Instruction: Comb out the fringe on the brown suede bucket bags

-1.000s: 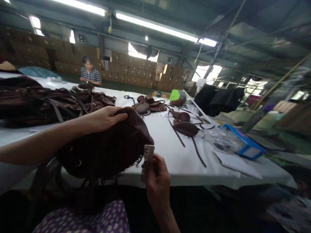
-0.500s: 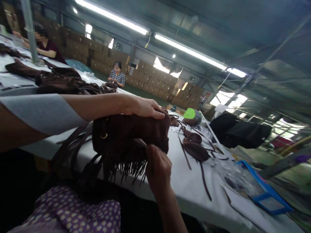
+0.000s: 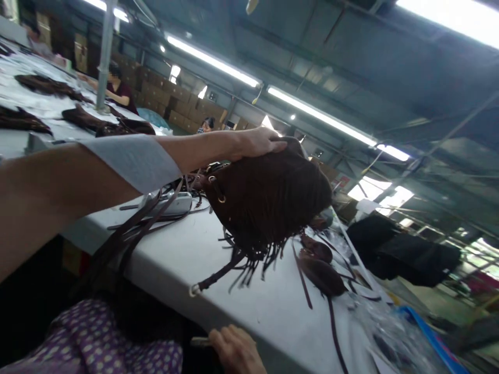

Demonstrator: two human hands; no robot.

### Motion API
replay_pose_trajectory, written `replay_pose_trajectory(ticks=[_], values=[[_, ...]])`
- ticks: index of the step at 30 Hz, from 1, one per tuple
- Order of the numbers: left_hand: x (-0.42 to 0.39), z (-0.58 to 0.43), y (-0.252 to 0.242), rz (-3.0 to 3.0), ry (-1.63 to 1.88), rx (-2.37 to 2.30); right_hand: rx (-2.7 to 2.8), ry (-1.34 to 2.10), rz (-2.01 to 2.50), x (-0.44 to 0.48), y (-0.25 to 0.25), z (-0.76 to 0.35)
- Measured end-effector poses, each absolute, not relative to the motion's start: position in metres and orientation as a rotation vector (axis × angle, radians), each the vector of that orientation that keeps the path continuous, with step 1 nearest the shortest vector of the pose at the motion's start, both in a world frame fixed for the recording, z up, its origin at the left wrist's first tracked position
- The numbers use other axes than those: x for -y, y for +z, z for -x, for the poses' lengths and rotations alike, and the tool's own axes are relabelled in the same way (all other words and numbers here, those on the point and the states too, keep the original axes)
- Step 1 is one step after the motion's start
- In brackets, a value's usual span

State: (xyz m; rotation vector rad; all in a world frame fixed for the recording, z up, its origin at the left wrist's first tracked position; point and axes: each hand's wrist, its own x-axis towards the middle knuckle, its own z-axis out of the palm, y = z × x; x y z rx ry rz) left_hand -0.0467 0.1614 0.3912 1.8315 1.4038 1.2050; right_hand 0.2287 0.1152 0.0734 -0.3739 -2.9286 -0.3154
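Note:
A dark brown fringed bag (image 3: 268, 200) is held up and tilted above the table, with its fringe hanging down. My left hand (image 3: 259, 143) grips its top edge; the fingertips lie over the far side and are partly hidden. Small metal rings show on the bag's left side, and a strap (image 3: 222, 272) with a metal buckle dangles beneath it. Low in the view, by the table's front edge, my right hand (image 3: 236, 348) is closed on a thin pale tool (image 3: 200, 342), its kind unclear. That hand is apart from the bag.
On the white table (image 3: 273, 306), more brown leather pieces (image 3: 322, 272) lie to the right beside clear plastic wrapping (image 3: 393, 322) and a blue-edged box (image 3: 429, 337). Long straps (image 3: 136, 228) hang over the front edge at left. A metal post (image 3: 104, 62) rises farther back, near a co-worker (image 3: 119, 93).
My left hand has lifted and turned the bag up and to the right. My right hand has drawn away from the bag's fringe, down toward my lap. The view has shifted.

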Motion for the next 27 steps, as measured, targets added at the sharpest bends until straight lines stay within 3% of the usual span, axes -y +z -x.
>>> replay_pose_trajectory(ticks=[2,4,7,10,14,20,22,24,27], values=[[-0.166,0.041,0.392,-2.020,1.288,-1.235,2.765,-0.173,0.528,-0.126,0.103,-0.250],[-0.173,0.030,0.384,-2.140,1.153,-1.213,2.533,-0.152,0.510,-0.129,0.154,-0.263],[-0.181,0.007,0.367,-2.214,0.992,-1.297,2.329,-0.433,0.478,-0.120,0.231,-0.255],[-0.182,-0.009,0.355,-2.228,0.940,-1.316,2.404,-0.707,0.397,-0.114,0.269,-0.220],[-0.174,-0.015,0.357,-2.133,0.951,-1.305,2.615,-0.877,0.400,-0.123,0.247,-0.180],[-0.168,0.004,0.386,-1.907,1.252,-1.287,3.116,-0.754,0.512,-0.138,0.088,-0.220],[-0.169,0.012,0.390,-1.873,1.259,-1.260,3.199,-0.679,0.529,-0.143,0.057,-0.247],[-0.172,0.017,0.384,-1.864,1.183,-1.256,3.135,-0.523,0.576,-0.146,0.067,-0.268],[-0.179,0.013,0.363,-1.907,1.049,-1.301,2.747,-0.402,0.636,-0.136,0.146,-0.283]])
